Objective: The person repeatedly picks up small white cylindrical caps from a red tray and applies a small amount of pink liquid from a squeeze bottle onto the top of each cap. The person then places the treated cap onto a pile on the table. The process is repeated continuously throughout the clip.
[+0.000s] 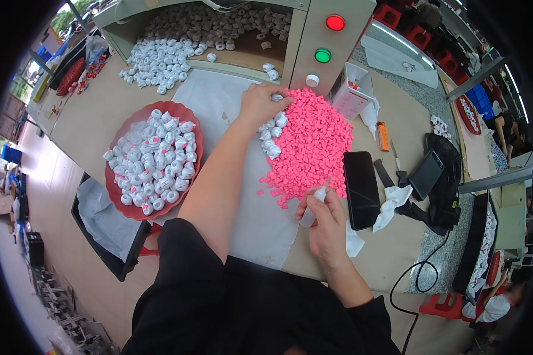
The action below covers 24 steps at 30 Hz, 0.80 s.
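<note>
Far left of the left grip (262, 103), daylight (34, 130) from window openings (63, 21) lies bright on the beige floor (56, 192). Ahead and rightward of this grip, red stools (418, 36) stand beyond the bench (397, 254).

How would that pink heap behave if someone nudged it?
The pink heap would probably spread and scatter, since its small pieces lie loose. Each piece is likely light, being tiny beside the right hand, and its blocky shape suggests little rolling.
</note>
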{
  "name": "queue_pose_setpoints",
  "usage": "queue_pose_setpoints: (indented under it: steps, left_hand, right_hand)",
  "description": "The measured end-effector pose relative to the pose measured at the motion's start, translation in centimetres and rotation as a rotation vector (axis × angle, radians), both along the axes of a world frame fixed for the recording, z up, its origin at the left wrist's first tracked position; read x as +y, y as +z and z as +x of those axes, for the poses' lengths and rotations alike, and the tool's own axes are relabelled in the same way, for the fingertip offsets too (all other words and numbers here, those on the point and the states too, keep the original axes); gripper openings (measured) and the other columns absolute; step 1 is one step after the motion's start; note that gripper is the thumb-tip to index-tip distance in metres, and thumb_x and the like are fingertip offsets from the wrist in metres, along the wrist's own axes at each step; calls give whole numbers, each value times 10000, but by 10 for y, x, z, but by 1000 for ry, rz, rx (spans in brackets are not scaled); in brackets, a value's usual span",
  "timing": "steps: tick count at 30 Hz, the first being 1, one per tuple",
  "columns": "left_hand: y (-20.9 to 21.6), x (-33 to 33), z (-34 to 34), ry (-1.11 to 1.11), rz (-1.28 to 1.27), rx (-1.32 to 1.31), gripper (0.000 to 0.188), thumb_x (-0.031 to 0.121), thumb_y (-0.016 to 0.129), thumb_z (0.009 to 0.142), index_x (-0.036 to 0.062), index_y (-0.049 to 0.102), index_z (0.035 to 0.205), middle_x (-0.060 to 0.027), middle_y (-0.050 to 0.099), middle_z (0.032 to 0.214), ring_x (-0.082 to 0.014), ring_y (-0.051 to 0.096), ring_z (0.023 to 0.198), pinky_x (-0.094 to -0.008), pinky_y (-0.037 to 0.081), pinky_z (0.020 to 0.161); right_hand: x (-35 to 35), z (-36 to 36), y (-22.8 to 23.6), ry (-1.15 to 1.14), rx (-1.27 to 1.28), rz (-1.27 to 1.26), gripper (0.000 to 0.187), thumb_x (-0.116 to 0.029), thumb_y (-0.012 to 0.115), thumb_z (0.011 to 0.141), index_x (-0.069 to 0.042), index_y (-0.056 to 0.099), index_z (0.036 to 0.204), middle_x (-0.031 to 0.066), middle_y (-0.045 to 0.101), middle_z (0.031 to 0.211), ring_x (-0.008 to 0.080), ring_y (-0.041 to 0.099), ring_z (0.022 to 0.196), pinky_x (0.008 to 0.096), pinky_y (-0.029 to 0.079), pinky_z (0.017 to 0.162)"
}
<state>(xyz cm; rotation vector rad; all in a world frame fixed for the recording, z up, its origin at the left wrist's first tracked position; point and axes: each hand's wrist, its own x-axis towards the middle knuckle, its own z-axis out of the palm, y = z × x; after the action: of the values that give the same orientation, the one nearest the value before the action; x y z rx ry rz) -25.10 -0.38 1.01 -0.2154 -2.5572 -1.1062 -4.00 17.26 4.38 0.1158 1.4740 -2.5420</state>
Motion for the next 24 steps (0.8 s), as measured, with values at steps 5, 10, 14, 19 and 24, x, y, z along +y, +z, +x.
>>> queue_pose_setpoints:
  steps: [5, 10, 14, 19, 24]
  left_hand:
    - [-21, -16, 33, 152, 153, 49, 172, 208, 646, 719, 68, 685, 812, -119, 631, 804, -227, 593, 723, -323, 453, 652]
    - [-12, 1, 98, 306, 211, 47, 138, 157, 605, 727, 91, 678, 824, -125, 601, 838, -285, 534, 811, -366, 422, 742]
    - [-8, 13, 132, 279, 270, -20, 174, 104, 537, 791, 88, 654, 919, -139, 571, 943, -313, 493, 915, -374, 387, 828]
    - [-2, 4, 153, 157, 406, 72, 228, 100, 544, 809, 74, 618, 1023, -165, 495, 1151, -329, 436, 1071, -379, 364, 904]
    - [26, -14, 210, -165, -311, 239, 345, 170, 645, 746, 97, 592, 1080, -111, 474, 1213, -289, 393, 1154, -416, 320, 949]
  right_hand:
    - [-7, -3, -2, 142, -67, 69, 253, -144, 473, 882, -4, 503, 1091, 117, 590, 907, 186, 583, 784, 315, 488, 672]
    - [-15, -9, -8, 152, -99, 89, 298, -178, 459, 900, 18, 481, 1124, 148, 584, 957, 223, 600, 832, 340, 504, 708]
    - [-17, -11, -10, 136, -93, 84, 314, -196, 461, 903, 33, 473, 1118, 158, 577, 958, 240, 603, 842, 354, 507, 713]
    - [-10, -12, -8, 129, -75, 57, 301, -214, 478, 902, 22, 479, 1089, 143, 569, 947, 214, 597, 825, 335, 508, 682]
    - [2, -12, -2, 60, -93, -11, 308, -219, 490, 895, 0, 446, 1107, 118, 569, 895, 194, 597, 780, 323, 503, 646]
